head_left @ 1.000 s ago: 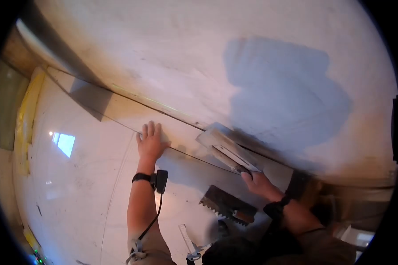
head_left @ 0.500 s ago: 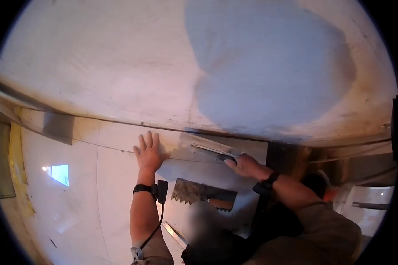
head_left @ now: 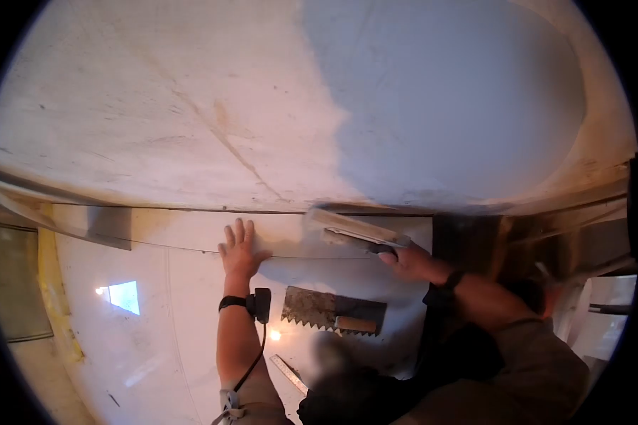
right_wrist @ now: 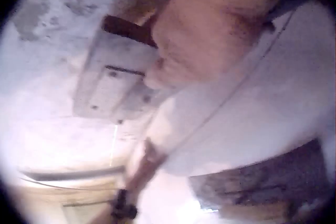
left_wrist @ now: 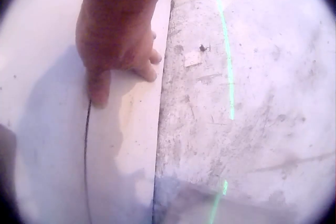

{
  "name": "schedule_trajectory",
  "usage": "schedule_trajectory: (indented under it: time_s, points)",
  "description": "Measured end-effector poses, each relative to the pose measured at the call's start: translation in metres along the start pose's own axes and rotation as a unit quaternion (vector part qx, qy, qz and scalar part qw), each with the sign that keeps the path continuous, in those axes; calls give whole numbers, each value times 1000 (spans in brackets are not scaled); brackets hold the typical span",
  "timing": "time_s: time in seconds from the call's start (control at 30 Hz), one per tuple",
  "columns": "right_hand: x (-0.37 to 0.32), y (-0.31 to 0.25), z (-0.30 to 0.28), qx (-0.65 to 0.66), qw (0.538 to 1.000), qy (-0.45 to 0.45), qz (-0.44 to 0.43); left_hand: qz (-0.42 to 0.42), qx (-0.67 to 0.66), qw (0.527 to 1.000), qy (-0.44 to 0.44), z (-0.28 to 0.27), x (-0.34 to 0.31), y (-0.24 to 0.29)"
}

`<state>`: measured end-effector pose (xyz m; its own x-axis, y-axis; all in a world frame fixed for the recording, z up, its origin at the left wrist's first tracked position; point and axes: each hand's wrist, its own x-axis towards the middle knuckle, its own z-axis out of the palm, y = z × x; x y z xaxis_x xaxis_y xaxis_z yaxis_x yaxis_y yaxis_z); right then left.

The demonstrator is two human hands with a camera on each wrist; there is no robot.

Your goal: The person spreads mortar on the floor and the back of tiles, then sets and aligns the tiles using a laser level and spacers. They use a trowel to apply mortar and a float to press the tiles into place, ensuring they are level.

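In the head view my left hand [head_left: 241, 254] lies spread, pressing on the pale board [head_left: 166, 227] across its thin dark seam. The left wrist view shows that hand [left_wrist: 122, 40] with the thumb on the dark line and the fingertips near the board's edge. My right hand [head_left: 409, 262] grips the handle of a flat rectangular trowel [head_left: 361, 227], whose blade lies along the edge where board meets wall. In the right wrist view, the right hand [right_wrist: 205, 40] is curled round the handle, with the riveted plate [right_wrist: 115, 77] beyond it.
A notched trowel [head_left: 312, 306] with a wooden handle lies on the pale surface below the hands. A metal ruler [head_left: 289, 374] is near the body. Yellow tape [head_left: 58, 304] runs down the left side. A green laser line [left_wrist: 229, 61] crosses the rough surface.
The head view has turned, so the board edge now runs nearly level. The left hand stays pressed on the board; the right hand still grips the trowel, which remains along the edge.
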<state>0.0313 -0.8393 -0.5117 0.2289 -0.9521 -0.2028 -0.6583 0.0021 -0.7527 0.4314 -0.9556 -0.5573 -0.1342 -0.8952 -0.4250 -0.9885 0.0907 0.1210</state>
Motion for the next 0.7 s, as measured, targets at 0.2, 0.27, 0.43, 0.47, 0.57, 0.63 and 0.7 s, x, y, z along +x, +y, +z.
schedule_trajectory:
  time_s: [0.2,0.27,0.43,0.47,0.57,0.63,0.7]
  points:
    - [-5,23,-8,-93,982,-121,108,44,26,999,10,33,-2,38]
    - [-9,9,-12,-21,992,-95,77,134,20,990,50,53,-21,81]
    - [-16,17,-10,26,997,-70,35,77,15,994,83,50,-32,102]
    - [-19,8,-16,16,998,-54,11,79,24,995,59,37,-34,100]
    - [-31,20,-26,-44,998,-40,-7,109,34,993,34,47,-19,89]
    - [-32,11,-40,-28,999,-39,21,88,34,995,8,36,-18,94]
    - [-29,31,-45,-69,994,-63,51,79,36,996,0,40,-14,95]
